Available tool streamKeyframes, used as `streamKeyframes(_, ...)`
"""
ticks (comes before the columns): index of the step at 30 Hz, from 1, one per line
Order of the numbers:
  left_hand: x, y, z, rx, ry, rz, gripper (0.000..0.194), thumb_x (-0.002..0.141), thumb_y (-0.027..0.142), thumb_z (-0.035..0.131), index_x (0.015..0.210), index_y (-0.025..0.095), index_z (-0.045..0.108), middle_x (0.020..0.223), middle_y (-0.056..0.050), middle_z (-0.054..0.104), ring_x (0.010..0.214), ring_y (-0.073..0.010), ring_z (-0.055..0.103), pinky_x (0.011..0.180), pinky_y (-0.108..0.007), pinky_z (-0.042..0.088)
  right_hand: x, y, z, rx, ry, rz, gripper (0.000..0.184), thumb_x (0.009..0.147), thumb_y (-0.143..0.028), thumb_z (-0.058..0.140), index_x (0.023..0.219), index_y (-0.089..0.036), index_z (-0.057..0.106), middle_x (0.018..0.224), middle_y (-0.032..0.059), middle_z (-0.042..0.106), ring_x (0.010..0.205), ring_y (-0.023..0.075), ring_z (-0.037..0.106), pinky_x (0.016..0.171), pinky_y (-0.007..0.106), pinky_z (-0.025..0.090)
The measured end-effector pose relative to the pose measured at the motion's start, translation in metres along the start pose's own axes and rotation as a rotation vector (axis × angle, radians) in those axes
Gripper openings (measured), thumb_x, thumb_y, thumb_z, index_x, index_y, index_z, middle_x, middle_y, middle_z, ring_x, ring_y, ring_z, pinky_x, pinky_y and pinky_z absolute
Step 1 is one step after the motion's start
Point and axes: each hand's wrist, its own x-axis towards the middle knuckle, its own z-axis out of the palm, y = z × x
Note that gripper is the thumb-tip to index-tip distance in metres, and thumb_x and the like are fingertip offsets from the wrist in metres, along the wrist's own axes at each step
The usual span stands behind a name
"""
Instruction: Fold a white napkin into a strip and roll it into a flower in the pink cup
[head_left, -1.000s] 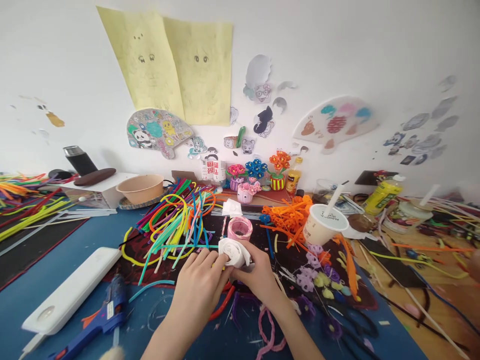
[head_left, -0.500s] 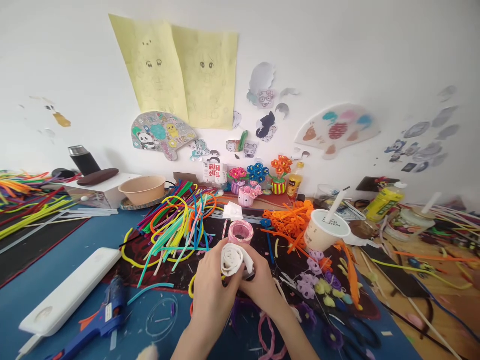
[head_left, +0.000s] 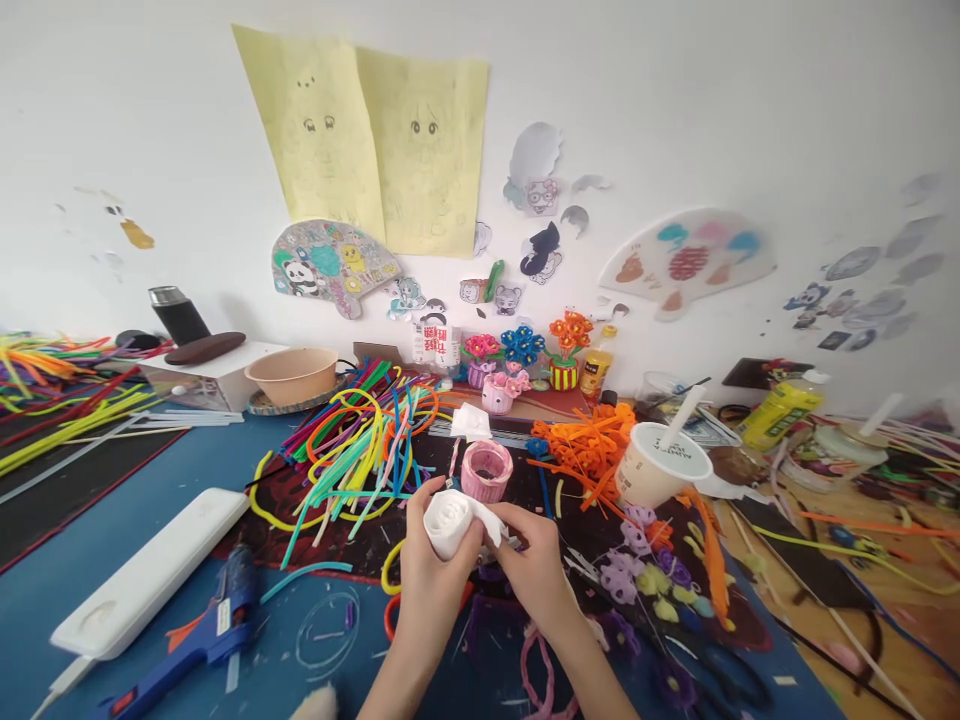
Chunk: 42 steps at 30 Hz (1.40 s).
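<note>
My left hand (head_left: pixel 431 575) is wrapped around a rolled white strip (head_left: pixel 448 519), its spiral end turned toward the camera. My right hand (head_left: pixel 534 568) pinches the loose end of that white roll from the right. Both hands hover low over the blue mat (head_left: pixel 112 520), just in front of a small pink wrapped pot (head_left: pixel 486 470). A heap of coloured pipe cleaners (head_left: pixel 352 440) lies to the left of the hands.
A blue glue gun (head_left: pixel 196 632) and a long white case (head_left: pixel 150 572) lie at lower left. A paper cup with a straw (head_left: pixel 660 465) and orange pipe cleaners (head_left: pixel 589 445) sit to the right. Small pipe-cleaner flowers (head_left: pixel 641 575) lie near my right wrist. A tan bowl (head_left: pixel 292 374) stands at the back left.
My left hand has closed further around the white roll and turned its spiral end toward the camera. Both hands shifted slightly left and lower in view.
</note>
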Motion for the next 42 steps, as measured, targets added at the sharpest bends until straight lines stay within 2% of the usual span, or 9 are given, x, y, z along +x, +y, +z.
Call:
streamKeyframes(4, -0.004, 0.011, 0.001, -0.082, 0.029, -0.020, 0.050, 0.073, 0.032, 0.070, 0.117, 0.019, 0.051, 0.088, 0.000, 0.059, 0.069, -0.0127, 0.057, 0.062, -0.024, 0.048, -0.001, -0.001, -0.002, -0.028, 0.039, -0.020, 0.015, 0.084, -0.026, 0.062, 0.088, -0.022, 0.076, 0.075, 0.0004, 0.070, 0.065, 0.0158, 0.059, 0.059, 0.025, 0.043)
streamKeyframes(9, -0.010, 0.019, 0.000, -0.147, 0.002, -0.050, 0.051, 0.077, 0.032, 0.066, 0.123, 0.021, 0.048, 0.088, 0.001, 0.058, 0.068, -0.0114, 0.055, 0.063, -0.023, 0.047, -0.003, -0.005, -0.005, -0.042, 0.075, -0.049, 0.017, 0.087, -0.033, 0.063, 0.082, -0.021, 0.074, 0.070, 0.0008, 0.066, 0.062, 0.0149, 0.056, 0.057, 0.025, 0.043)
streamKeyframes(16, 0.003, 0.005, -0.004, 0.049, 0.022, 0.054, 0.050, 0.081, 0.037, 0.060, 0.124, 0.020, 0.043, 0.108, -0.008, 0.058, 0.087, -0.0193, 0.061, 0.079, -0.034, 0.049, -0.007, -0.017, 0.000, -0.069, 0.007, -0.164, 0.025, 0.089, -0.025, 0.058, 0.111, -0.024, 0.070, 0.105, 0.0062, 0.072, 0.093, 0.0216, 0.067, 0.083, 0.032, 0.052)
streamKeyframes(19, 0.007, 0.002, -0.003, 0.087, 0.050, 0.097, 0.051, 0.082, 0.037, 0.058, 0.126, 0.019, 0.042, 0.119, -0.012, 0.054, 0.103, -0.0236, 0.058, 0.089, -0.039, 0.047, -0.008, -0.014, 0.007, -0.100, -0.016, -0.170, 0.024, 0.090, -0.026, 0.058, 0.112, -0.024, 0.068, 0.103, 0.0073, 0.071, 0.092, 0.0218, 0.067, 0.085, 0.033, 0.053)
streamKeyframes(21, 0.007, 0.001, -0.001, 0.075, 0.044, 0.098, 0.051, 0.083, 0.037, 0.056, 0.127, 0.018, 0.040, 0.124, -0.013, 0.051, 0.110, -0.0253, 0.056, 0.093, -0.041, 0.046, -0.008, -0.011, 0.011, -0.109, -0.017, -0.142, 0.016, 0.091, -0.029, 0.057, 0.099, -0.023, 0.071, 0.088, 0.0060, 0.070, 0.079, 0.0197, 0.066, 0.081, 0.032, 0.054)
streamKeyframes(24, 0.008, 0.002, 0.002, 0.045, 0.027, 0.075, 0.050, 0.084, 0.037, 0.053, 0.128, 0.019, 0.039, 0.125, -0.014, 0.050, 0.109, -0.0249, 0.055, 0.093, -0.042, 0.046, -0.008, -0.009, 0.013, -0.119, -0.012, -0.119, 0.022, 0.094, -0.030, 0.053, 0.084, -0.022, 0.070, 0.075, 0.0046, 0.066, 0.069, 0.0181, 0.062, 0.078, 0.032, 0.054)
streamKeyframes(30, 0.010, 0.004, 0.000, 0.065, -0.014, 0.069, 0.047, 0.084, 0.038, 0.053, 0.126, 0.020, 0.042, 0.119, -0.011, 0.054, 0.105, -0.0232, 0.058, 0.088, -0.038, 0.047, -0.004, -0.017, 0.005, 0.101, 0.000, -0.007, 0.029, 0.089, -0.042, 0.058, 0.105, -0.023, 0.071, 0.105, 0.0065, 0.069, 0.100, 0.0236, 0.064, 0.090, 0.032, 0.051)
streamKeyframes(37, 0.008, -0.005, -0.007, 0.125, -0.185, 0.020, 0.051, 0.085, 0.044, 0.055, 0.128, 0.020, 0.042, 0.118, -0.011, 0.057, 0.104, -0.0242, 0.059, 0.084, -0.037, 0.049, 0.003, -0.006, 0.000, 0.273, 0.046, 0.264, 0.037, 0.082, -0.054, 0.065, 0.093, -0.019, 0.075, 0.093, 0.0087, 0.074, 0.091, 0.0261, 0.068, 0.081, 0.036, 0.055)
streamKeyframes(42, 0.011, 0.005, -0.020, -0.039, -0.336, -0.112, 0.056, 0.082, 0.049, 0.061, 0.128, 0.021, 0.042, 0.100, -0.004, 0.061, 0.082, -0.0174, 0.060, 0.071, -0.030, 0.049, 0.006, 0.000, -0.007, 0.345, -0.040, 0.346, 0.043, 0.073, -0.055, 0.075, 0.095, -0.019, 0.076, 0.095, 0.0086, 0.075, 0.086, 0.0257, 0.070, 0.077, 0.036, 0.056)
